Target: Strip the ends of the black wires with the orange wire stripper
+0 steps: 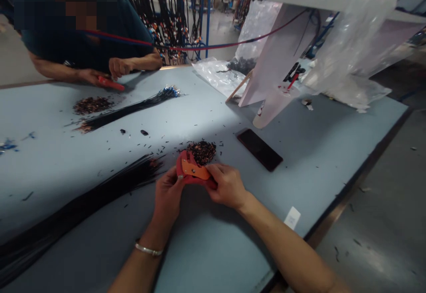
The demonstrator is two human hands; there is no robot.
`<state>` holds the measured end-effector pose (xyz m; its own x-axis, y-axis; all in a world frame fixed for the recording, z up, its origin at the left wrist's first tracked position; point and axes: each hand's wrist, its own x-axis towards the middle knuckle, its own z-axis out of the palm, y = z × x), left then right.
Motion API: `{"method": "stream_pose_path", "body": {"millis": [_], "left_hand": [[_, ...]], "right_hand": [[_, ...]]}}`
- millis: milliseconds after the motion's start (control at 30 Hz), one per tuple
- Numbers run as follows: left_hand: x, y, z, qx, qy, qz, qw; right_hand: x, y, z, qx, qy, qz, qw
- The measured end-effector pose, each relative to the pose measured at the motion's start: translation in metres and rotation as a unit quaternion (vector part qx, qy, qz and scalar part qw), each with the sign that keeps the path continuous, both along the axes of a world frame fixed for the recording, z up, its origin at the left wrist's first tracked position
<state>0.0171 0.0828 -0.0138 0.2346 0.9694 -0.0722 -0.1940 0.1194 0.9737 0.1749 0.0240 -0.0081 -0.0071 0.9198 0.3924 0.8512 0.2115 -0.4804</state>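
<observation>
My right hand [228, 184] is wrapped round the handles of a red and orange wire stripper [195, 169]. At the tool's jaw end, my left hand [168, 194] has its fingers closed against the red head. Whatever the left fingers pinch is hidden; a dark line beside that forearm may be a wire, but I cannot tell. Just beyond the stripper lies a pile of black and copper-coloured clippings [202, 152]. A thick bundle of black wires [96, 202], with coppery ends near my left hand, stretches across the table to the lower left.
Across the table, a co-worker's hand [91, 76] holds another red tool [111, 83]. Near it lie a second wire bundle [133, 108] and clippings pile [93, 105]. A phone [260, 149], a white label [292, 218], an upright panel [266, 57] and plastic bags [353, 49] are on the right.
</observation>
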Motion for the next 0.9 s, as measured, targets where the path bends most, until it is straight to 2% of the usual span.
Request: {"method": "stream_pose_path", "body": {"millis": [67,133,167,233,300,333,400,500,733,833,900], "left_hand": [[-0.002,0.0,0.005,0.043,0.044,0.039,0.997],[-0.004,0.001,0.01,0.073,0.088,0.084,0.99],[-0.004,0.001,0.011,0.081,0.103,0.097,0.987],[-0.005,0.0,0.012,0.088,0.12,0.104,0.983],[-0.005,0.0,0.012,0.086,0.13,0.099,0.983],[-0.005,0.0,0.011,0.083,0.131,0.097,0.983],[-0.004,0.0,0.01,0.073,0.132,0.094,0.984],[-0.004,-0.002,0.01,0.085,0.121,0.115,0.982],[-0.007,-0.008,0.01,0.184,0.192,0.194,0.944],[-0.007,-0.008,0.01,0.19,0.2,0.186,0.943],[-0.006,-0.008,0.01,0.185,0.194,0.182,0.946]], "right_hand": [[0.001,-0.001,0.009,-0.02,0.102,0.001,0.995],[0.003,-0.003,0.016,-0.073,0.253,0.012,0.965],[0.004,-0.004,0.018,-0.099,0.338,0.025,0.936],[0.008,-0.007,0.017,-0.137,0.495,0.048,0.857],[0.011,-0.009,0.012,-0.161,0.602,0.052,0.781],[0.013,-0.011,0.009,-0.172,0.633,0.048,0.753],[0.017,-0.014,0.006,-0.194,0.665,0.04,0.72],[0.022,-0.017,0.008,-0.222,0.661,0.05,0.715],[0.013,-0.024,0.025,-0.345,0.534,0.133,0.76],[0.004,-0.023,0.027,-0.368,0.488,0.115,0.783],[0.001,-0.018,0.027,-0.353,0.47,0.081,0.805]]}}
